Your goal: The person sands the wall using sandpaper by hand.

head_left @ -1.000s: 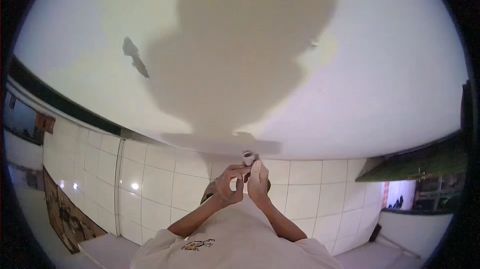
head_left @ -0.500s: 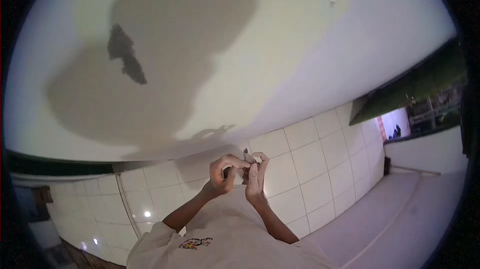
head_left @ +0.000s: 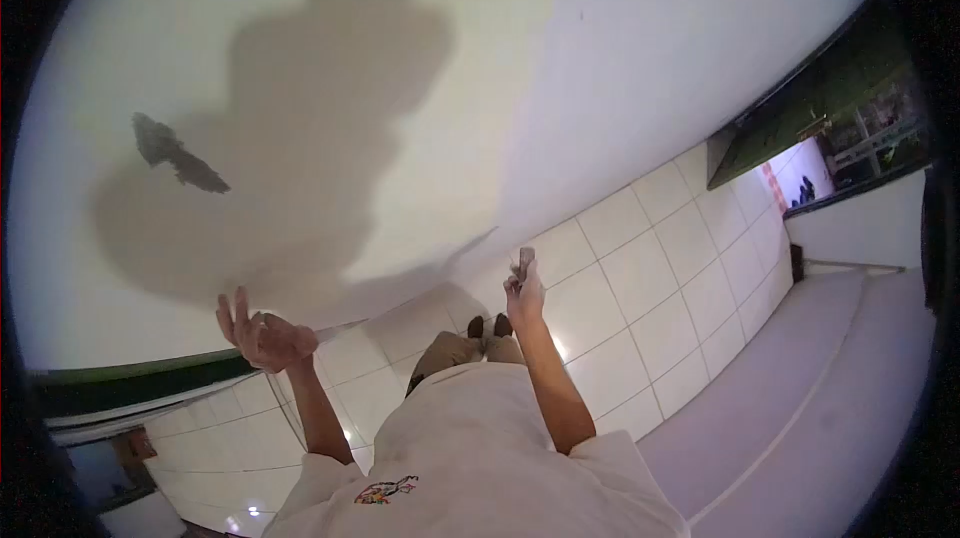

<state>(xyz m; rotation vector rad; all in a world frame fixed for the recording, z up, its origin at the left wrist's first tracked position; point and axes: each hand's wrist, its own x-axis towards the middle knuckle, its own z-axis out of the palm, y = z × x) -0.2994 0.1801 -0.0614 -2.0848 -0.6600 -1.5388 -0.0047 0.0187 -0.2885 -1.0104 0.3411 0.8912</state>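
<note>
My left hand (head_left: 265,335) is raised at the left, close to the pale wall (head_left: 470,68). Two of its fingers stretch out apart toward the wall, and I make out nothing held in it. Toward the middle, over the tiled floor, my right hand (head_left: 525,300) is closed around a small grey-brown piece (head_left: 527,258) that sticks up past the fingers; its exact kind is too small to tell. On the wall, up and to the left of my left hand, is a ragged dark grey patch (head_left: 178,153), partly beside my shadow.
White floor tiles (head_left: 625,278) run along the foot of the wall. At the right, a green door panel (head_left: 775,143) stands by an opening, and a pale ledge (head_left: 770,378) lies below it. Dark green trim (head_left: 140,378) edges the wall at left. My shoes (head_left: 488,326) show below.
My hands were together around a small piece; now they are apart. The left has moved out left toward the wall; the right has risen slightly, keeping the piece. My view has shifted.
</note>
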